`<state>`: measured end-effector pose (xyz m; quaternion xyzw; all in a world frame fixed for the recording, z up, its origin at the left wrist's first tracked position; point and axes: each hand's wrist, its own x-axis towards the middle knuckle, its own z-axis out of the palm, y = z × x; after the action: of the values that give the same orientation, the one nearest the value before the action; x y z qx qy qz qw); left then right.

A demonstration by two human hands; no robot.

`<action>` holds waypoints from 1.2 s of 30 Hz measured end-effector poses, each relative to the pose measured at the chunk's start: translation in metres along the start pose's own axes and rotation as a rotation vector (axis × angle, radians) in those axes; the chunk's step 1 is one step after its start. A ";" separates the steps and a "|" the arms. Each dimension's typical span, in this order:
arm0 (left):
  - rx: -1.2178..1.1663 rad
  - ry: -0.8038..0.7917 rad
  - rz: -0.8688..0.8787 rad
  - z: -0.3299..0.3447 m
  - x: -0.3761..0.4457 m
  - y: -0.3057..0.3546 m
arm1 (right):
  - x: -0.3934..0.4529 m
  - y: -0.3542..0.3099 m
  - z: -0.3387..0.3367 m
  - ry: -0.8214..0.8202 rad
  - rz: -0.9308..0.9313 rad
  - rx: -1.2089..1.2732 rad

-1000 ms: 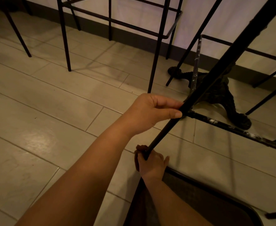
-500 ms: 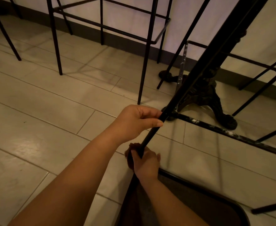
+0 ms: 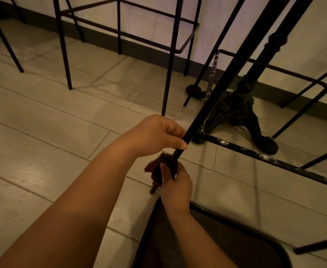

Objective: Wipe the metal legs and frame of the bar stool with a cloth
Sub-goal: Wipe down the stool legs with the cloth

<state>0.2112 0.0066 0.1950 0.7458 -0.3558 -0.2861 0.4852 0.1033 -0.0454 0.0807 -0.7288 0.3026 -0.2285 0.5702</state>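
Near the middle of the scene, we hold the black leg (image 3: 226, 78) of the tipped bar stool (image 3: 213, 244), whose seat lies at the near right on the tiled floor (image 3: 42, 122). Our left hand (image 3: 155, 135) curls around the leg just below the crossbar (image 3: 265, 157), we think to keep it steady. Our right hand (image 3: 175, 183), just nearer on the same leg, pinches the brown cloth (image 3: 156, 168) around the metal, so the cloth can rub all sides. Beyond the leg at the far right stands a table base (image 3: 238, 111), and other stools (image 3: 120, 31) stand farther left.
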 end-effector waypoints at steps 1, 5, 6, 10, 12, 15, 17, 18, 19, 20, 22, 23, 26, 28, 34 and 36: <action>0.002 0.007 0.002 0.001 0.000 -0.001 | 0.000 -0.007 -0.002 0.003 -0.018 0.043; 0.017 0.014 -0.004 0.002 -0.001 -0.002 | 0.000 -0.025 -0.009 0.026 -0.068 0.132; 0.020 0.018 -0.006 0.002 -0.002 -0.001 | 0.000 -0.026 -0.010 0.031 -0.069 0.153; 0.048 0.061 -0.023 0.004 -0.004 0.002 | -0.002 -0.029 -0.017 0.041 -0.078 0.234; 0.057 0.098 -0.040 0.005 -0.004 0.004 | -0.004 -0.032 -0.022 0.052 -0.093 0.251; 0.046 0.102 -0.047 0.006 -0.004 0.007 | -0.006 -0.035 -0.030 0.063 -0.075 0.283; 0.064 0.095 -0.039 0.006 -0.005 0.010 | -0.006 -0.040 -0.036 0.077 -0.062 0.314; 0.083 0.096 -0.037 0.006 -0.006 0.012 | -0.006 -0.043 -0.038 0.081 -0.061 0.334; 0.096 0.096 -0.034 0.005 -0.007 0.014 | -0.005 -0.047 -0.040 0.084 -0.064 0.350; 0.090 0.095 -0.027 0.003 -0.008 0.017 | -0.005 -0.052 -0.042 0.086 -0.075 0.361; 0.051 0.085 0.001 -0.003 -0.012 0.025 | -0.004 -0.061 -0.045 0.099 -0.101 0.383; 0.054 0.082 0.015 -0.006 -0.014 0.029 | -0.004 -0.065 -0.047 0.108 -0.107 0.392; 0.169 0.087 0.029 -0.013 -0.018 0.041 | -0.006 -0.069 -0.050 0.104 -0.106 0.397; 0.216 0.086 0.029 -0.013 -0.019 0.046 | -0.010 -0.071 -0.052 0.109 -0.094 0.402; 0.210 0.109 0.010 -0.008 -0.023 0.051 | -0.017 -0.081 -0.062 0.047 -0.020 0.535; 0.210 0.115 0.002 -0.007 -0.022 0.052 | -0.021 -0.085 -0.066 0.022 -0.040 0.540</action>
<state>0.1901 0.0138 0.2477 0.8072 -0.3562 -0.2036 0.4245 0.0586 -0.0621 0.1794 -0.5536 0.2226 -0.3199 0.7359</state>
